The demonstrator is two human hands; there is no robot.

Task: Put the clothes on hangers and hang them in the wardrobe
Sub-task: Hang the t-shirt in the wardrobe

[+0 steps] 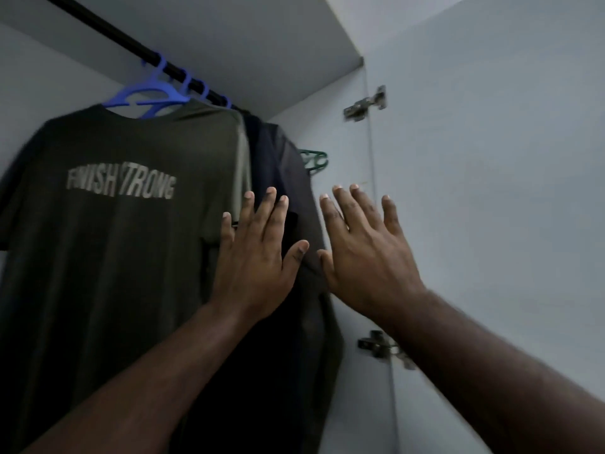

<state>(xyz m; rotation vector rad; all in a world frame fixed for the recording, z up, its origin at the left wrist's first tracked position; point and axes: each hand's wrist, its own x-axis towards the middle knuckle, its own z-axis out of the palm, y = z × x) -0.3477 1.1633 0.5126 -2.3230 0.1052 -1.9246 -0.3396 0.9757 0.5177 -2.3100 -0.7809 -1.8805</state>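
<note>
A dark olive T-shirt [114, 240] printed "FINISH STRONG" hangs on a blue hanger [149, 96] from the black wardrobe rail [108, 31]. Behind it to the right hang darker shirts [281, 165], with more blue hanger hooks on the rail and a green hanger [315, 160] poking out. My left hand [258, 253] is raised with fingers straight and spread in front of the shirts' right edge. Beside it, my right hand [363, 247] is spread the same way, in front of the wardrobe's side wall. Neither hand holds anything.
The wardrobe's pale side wall [347, 132] stands right of the clothes. An open door [491, 191] is attached by two metal hinges [365, 104], the lower one partly behind my right forearm. The wardrobe's top panel [245, 37] lies just above the rail.
</note>
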